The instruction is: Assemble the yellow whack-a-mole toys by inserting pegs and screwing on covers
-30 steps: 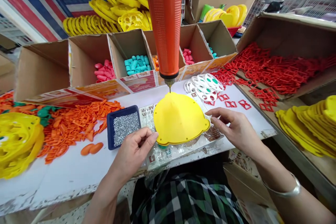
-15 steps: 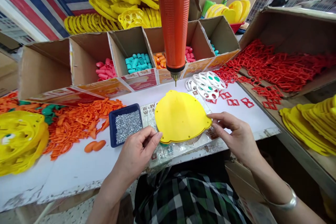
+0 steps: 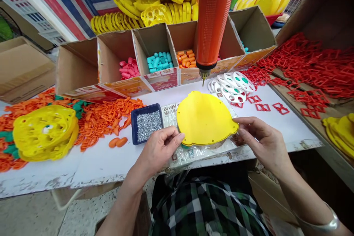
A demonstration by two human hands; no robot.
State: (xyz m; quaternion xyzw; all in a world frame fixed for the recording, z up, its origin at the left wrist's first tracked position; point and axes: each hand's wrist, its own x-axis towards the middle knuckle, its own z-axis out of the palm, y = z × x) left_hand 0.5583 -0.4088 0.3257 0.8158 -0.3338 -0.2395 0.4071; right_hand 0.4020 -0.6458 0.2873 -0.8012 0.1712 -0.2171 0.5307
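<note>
A yellow plastic cover (image 3: 206, 118) with small holes along its rim lies over a plastic-wrapped pad in front of me. Its lower left edge is pinched between the thumb and curled fingers of my left hand (image 3: 163, 145). At the right corner, my right hand (image 3: 261, 138) grips it between thumb and fingertips. Above the far edge hangs an orange electric screwdriver (image 3: 211, 18), its bit pointing down and apart from the cover. Left of the cover stands a dark blue tray (image 3: 134, 127) of small silver screws (image 3: 149, 125). What lies beneath the cover is mostly hidden.
A divided cardboard box (image 3: 116, 90) with pink, teal and orange pieces runs along the back. Orange parts (image 3: 110, 116) and yellow frames (image 3: 45, 132) lie left. White discs (image 3: 232, 84) and red clips (image 3: 262, 107) lie right, beside stacked yellow plates (image 3: 341, 132).
The view has swung left, so the whole scene sits farther right in the picture. Both hands keep their hold on the yellow cover, which stays in about the same place on the pad.
</note>
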